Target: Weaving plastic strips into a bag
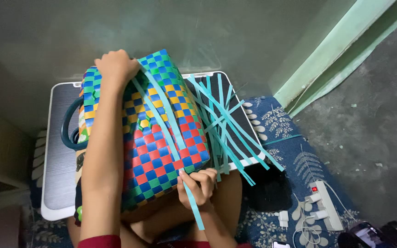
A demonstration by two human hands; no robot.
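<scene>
On the small white lap desk (58,193), toward its near edge and spilling onto the person's lap, sits a woven basket bag (155,147) done in blue, red, yellow and green checks; it lies on its side with its long axis running from the far left corner of the desk down toward the knees, and the dark teal handles (70,126) poke out over the left side; the left hand (115,65) is curled over the far top corner of the bag, fingers closed down on the weave, pinning it; the right hand (198,186) is down at the near right corner, fingers pinched shut on a light teal strip (193,207) that runs diagonally across the bag's face and hangs out past the wrist; so the right hand is the one nearer the loose end, the left is way up at the other end of that same diagonal; a fan of loose teal strips (228,133) splays off the bag's right side across the desk's right edge; a white power strip (323,202) with a red light sits on the blue patterned mat (295,156) on the floor to the right
</scene>
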